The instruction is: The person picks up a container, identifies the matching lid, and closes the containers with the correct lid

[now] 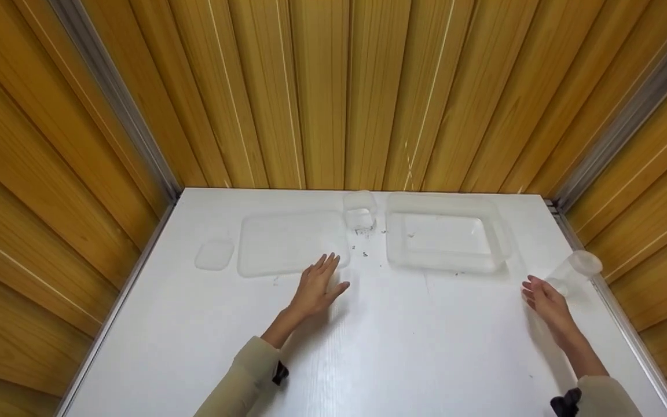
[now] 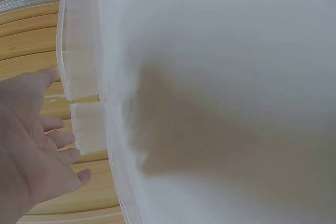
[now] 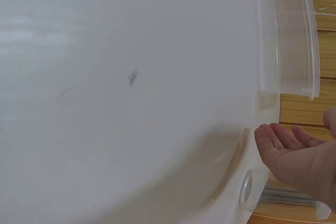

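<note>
My left hand (image 1: pixel 315 286) hovers with fingers spread by the near right corner of a translucent rectangular lid (image 1: pixel 287 246), which lies flat. My right hand (image 1: pixel 549 304) has loosely bent fingers and holds nothing. Just beyond it is a clear cylindrical cup (image 1: pixel 571 271), whose rim also shows in the right wrist view below the hand. A large clear rectangular container (image 1: pixel 446 262) sits at the back right. Between it and the lid stands a small clear square container (image 1: pixel 360 202). Left of the large lid lies a small square lid (image 1: pixel 214 255).
The white table (image 1: pixel 414 347) carries small dark marks around the small container. Corrugated wood-patterned walls (image 1: pixel 319 92) enclose its back and sides. Metal rails (image 1: pixel 629 324) run along the side edges, and the cup is close to the right one.
</note>
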A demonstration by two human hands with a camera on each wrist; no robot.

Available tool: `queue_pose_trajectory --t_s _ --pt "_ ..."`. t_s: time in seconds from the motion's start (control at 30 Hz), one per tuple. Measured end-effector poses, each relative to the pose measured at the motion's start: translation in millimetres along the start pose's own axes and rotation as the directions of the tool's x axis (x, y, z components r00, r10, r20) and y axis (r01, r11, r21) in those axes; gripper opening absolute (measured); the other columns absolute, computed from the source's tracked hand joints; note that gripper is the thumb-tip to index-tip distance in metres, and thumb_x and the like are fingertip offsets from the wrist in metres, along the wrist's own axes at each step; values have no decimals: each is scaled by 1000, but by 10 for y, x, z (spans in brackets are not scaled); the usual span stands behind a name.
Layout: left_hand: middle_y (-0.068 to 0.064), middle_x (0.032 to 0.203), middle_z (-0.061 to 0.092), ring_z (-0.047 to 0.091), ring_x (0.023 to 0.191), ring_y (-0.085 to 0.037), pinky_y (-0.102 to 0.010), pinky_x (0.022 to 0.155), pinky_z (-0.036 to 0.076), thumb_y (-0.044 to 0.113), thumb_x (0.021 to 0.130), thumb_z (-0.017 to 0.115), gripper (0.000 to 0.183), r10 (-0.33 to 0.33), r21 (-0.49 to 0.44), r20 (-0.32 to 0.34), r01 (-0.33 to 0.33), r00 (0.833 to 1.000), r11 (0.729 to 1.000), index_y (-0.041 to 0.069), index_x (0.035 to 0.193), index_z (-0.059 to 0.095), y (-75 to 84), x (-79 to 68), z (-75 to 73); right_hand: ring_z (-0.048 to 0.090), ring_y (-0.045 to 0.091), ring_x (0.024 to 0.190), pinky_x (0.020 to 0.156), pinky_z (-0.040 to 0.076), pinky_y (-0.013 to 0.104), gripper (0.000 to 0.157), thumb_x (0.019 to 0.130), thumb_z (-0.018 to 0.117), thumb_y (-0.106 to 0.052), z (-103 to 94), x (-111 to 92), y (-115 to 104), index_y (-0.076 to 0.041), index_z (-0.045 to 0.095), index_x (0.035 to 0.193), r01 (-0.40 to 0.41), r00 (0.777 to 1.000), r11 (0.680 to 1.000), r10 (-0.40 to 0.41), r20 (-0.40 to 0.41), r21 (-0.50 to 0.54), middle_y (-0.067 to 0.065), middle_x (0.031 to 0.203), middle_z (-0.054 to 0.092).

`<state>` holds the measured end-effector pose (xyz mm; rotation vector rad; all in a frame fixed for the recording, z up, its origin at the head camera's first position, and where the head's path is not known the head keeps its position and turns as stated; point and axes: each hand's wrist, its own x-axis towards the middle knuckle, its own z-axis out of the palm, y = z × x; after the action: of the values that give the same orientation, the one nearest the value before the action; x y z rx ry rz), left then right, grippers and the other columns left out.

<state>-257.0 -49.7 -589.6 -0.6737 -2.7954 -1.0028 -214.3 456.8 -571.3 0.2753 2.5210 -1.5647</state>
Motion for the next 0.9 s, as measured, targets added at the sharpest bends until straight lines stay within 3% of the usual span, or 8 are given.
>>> queue_pose_trajectory --t_s 0.13,0.23,0.33,0.43,0.53,0.7,0.77,0.9 --pt "-26 151 51 46 142 -47 -66 112 38 31 102 60 60 15 -31 -18 -16 1000 999 -4 149 47 138 207 102 47 -18 109 103 44 9 70 111 17 -42 38 97 -75 8 12 160 -32 999 999 32 -5 40 35 163 22" --pt "-25 148 54 51 137 -45 -62 112 41 30 103 60 57 7 -88 -4 -7 1000 996 -4 148 48 236 362 183 50 0 126 114 40 19 69 111 19 -42 64 178 -130 4 10 161 -74 997 993 76 -23 96 30 166 20" --pt "-26 146 56 54 135 -44 -58 114 41 27 104 57 55 -29 -214 23 33 999 976 -7 146 48 315 530 274 37 22 150 122 30 30 68 111 21 -41 88 265 -181 0 5 163 -99 994 976 108 -36 196 25 169 15" --pt "-28 145 55 54 134 -44 -54 115 42 24 105 54 53 -72 -329 40 81 997 941 -10 145 48 384 698 388 19 31 158 126 23 34 69 111 22 -41 130 344 -227 -3 -1 163 -94 992 945 116 -52 312 20 171 9" --pt "-30 147 53 55 134 -46 -53 113 44 24 106 51 52 -133 -414 31 134 991 900 -12 144 47 468 867 511 12 30 159 128 18 35 72 110 25 -44 217 409 -300 -10 -9 164 -89 988 911 130 -77 403 13 172 1" --pt "-28 158 41 43 145 -43 -50 120 37 34 109 45 62 -304 -530 61 289 951 797 -9 153 35 608 1094 704 -2 27 161 131 8 35 76 109 26 -47 347 495 -433 -19 -21 162 -81 990 889 123 -65 451 7 172 -16" --pt "-27 162 35 35 150 -41 -49 124 31 36 109 42 65 -320 -506 72 311 945 805 -7 156 30 633 1147 756 -7 26 160 131 5 36 75 109 25 -48 359 549 -426 -20 -21 161 -83 993 898 110 -39 432 6 171 -19" --pt "-29 162 33 31 152 -41 -48 127 27 30 109 40 62 -285 -410 44 278 957 869 -10 155 29 657 1209 777 -9 26 160 131 5 37 74 110 27 -46 329 638 -395 -18 -18 162 -83 996 925 91 -6 370 7 171 -18"
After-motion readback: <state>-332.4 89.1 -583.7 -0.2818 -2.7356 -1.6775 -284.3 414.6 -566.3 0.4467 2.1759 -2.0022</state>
